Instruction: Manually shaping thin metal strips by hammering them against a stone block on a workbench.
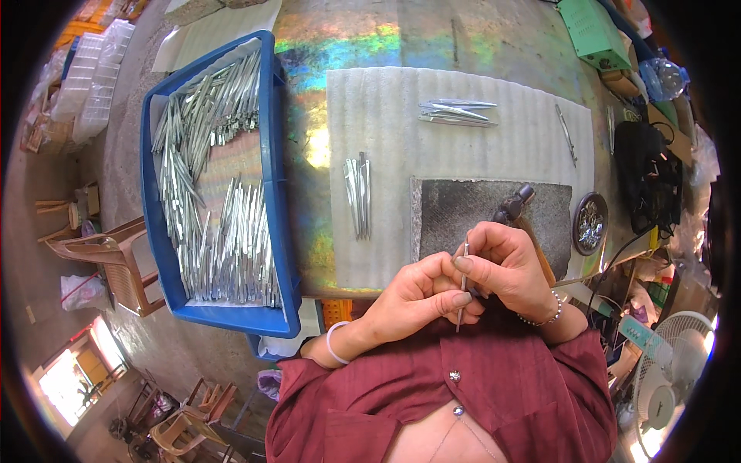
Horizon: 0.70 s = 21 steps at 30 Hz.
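Observation:
In front of my chest, both hands meet on a slim metal piece (460, 318), which stands nearly upright in the picture. My left hand (417, 297) has its thumb and fingers closed on the lower part. My right hand (505, 264) pinches the upper part between thumb and fingers. Just beyond them lies a dark rough slab (455, 212), with a hammer (515, 202) resting across its right side. Similar slender, pointed metal pieces lie on the pale foam sheet (386, 116): one bunch (358, 197) at the left, another bunch (458, 113) farther back, and a single piece (566, 136) at the right.
A blue tray (279, 177) on the left holds many slender metal pieces. Right of the slab sits a round dark dish (577, 225) of small shiny parts. Farther right are a black bag (644, 174), a green box (593, 35), a water bottle (664, 79) and a fan (671, 363).

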{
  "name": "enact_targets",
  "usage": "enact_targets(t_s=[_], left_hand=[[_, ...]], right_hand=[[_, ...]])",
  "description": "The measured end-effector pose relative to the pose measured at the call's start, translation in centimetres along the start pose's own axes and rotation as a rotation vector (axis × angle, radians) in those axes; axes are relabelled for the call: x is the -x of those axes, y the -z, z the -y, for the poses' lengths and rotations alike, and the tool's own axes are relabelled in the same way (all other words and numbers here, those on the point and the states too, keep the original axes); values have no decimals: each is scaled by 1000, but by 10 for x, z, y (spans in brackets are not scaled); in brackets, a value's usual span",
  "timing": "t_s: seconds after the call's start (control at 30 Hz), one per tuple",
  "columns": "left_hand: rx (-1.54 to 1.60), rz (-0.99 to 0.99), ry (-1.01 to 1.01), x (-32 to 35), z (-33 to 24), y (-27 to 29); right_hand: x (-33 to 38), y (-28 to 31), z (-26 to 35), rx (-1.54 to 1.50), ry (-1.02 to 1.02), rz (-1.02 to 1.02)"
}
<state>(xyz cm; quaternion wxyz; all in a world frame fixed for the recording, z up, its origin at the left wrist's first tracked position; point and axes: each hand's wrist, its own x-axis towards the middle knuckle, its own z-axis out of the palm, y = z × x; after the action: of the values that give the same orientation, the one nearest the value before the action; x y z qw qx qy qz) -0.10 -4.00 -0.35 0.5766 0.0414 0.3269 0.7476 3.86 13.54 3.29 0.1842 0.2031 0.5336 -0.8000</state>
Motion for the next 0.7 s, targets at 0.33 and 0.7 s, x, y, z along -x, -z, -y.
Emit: enact_targets(t_s=[0.33, 0.7], left_hand=[[413, -268, -378, 14, -10, 22], [-1454, -1053, -621, -28, -53, 63]], right_hand=[[-1, -6, -22, 361, 394, 90], [22, 0, -9, 784, 384, 131]])
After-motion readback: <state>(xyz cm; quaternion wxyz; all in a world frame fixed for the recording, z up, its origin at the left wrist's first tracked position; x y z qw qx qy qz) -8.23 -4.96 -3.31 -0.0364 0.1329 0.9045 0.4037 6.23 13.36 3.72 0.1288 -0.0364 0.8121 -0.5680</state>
